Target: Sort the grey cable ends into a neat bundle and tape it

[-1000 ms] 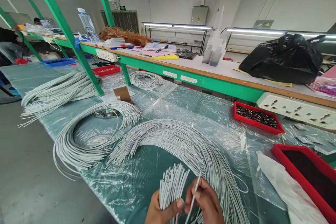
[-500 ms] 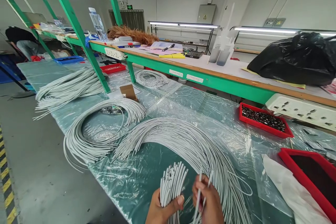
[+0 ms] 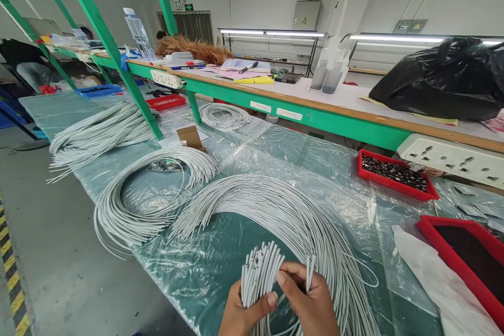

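The left hand (image 3: pixel 240 315) is clamping an upright bundle of grey-white cut cable ends (image 3: pixel 258 273) at the bench's six o'clock edge. The right hand (image 3: pixel 311 304), a second ago lifting one loose grey cable (image 3: pixel 309 275) clear, is now closing in, pinching it while its forefinger is touching the bundle, feeding another strand in. The large fanned arc of grey cables (image 3: pixel 283 210) is lying at twelve o'clock.

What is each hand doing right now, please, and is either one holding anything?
Left hand: closed around a bundle of thin grey cable ends.
Right hand: closed, pinching a few separate thin grey cables beside the bundle.
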A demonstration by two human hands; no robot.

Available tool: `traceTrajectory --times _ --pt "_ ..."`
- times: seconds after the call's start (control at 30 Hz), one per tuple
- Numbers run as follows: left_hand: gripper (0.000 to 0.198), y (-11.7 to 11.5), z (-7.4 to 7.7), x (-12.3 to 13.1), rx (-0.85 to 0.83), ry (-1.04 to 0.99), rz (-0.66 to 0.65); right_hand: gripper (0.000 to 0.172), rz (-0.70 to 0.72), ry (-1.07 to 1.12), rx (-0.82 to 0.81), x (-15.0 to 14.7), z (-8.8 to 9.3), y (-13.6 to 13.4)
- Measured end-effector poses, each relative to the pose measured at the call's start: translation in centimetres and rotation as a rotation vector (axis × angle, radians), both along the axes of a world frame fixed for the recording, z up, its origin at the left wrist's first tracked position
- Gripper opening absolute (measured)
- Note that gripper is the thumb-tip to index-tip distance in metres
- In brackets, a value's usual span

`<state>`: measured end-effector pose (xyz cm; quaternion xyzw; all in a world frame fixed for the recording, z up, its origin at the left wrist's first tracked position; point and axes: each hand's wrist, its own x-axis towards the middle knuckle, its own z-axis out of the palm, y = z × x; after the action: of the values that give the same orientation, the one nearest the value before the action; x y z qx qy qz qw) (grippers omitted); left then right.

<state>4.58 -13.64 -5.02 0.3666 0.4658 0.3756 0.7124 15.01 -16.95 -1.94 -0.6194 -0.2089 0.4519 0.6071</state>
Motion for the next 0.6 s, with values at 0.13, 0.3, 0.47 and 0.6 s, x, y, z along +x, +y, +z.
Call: traceTrajectory --times 0.13,0.3,0.47,0.6 --pt "0.036 0.0 -1.5 -0.3 -0.061 0.109 0.083 0.040 -0.085 0.090 -0.022 0.1 -0.8 0.0" --pt "0.038 0.1 -2.2 -0.3 -0.037 0.182 0.093 0.048 -0.097 0.103 -0.005 0.1 -1.3 0.0" --pt "0.033 0.2 -0.4 0.4 0.016 0.042 0.019 0.043 -0.070 -0.073 0.036 -0.2 -1.2 0.2" --pt "0.031 0.3 -0.1 0.6 0.042 0.005 0.012 0.037 -0.089 -0.105 0.027 -0.3 -1.2 0.5"
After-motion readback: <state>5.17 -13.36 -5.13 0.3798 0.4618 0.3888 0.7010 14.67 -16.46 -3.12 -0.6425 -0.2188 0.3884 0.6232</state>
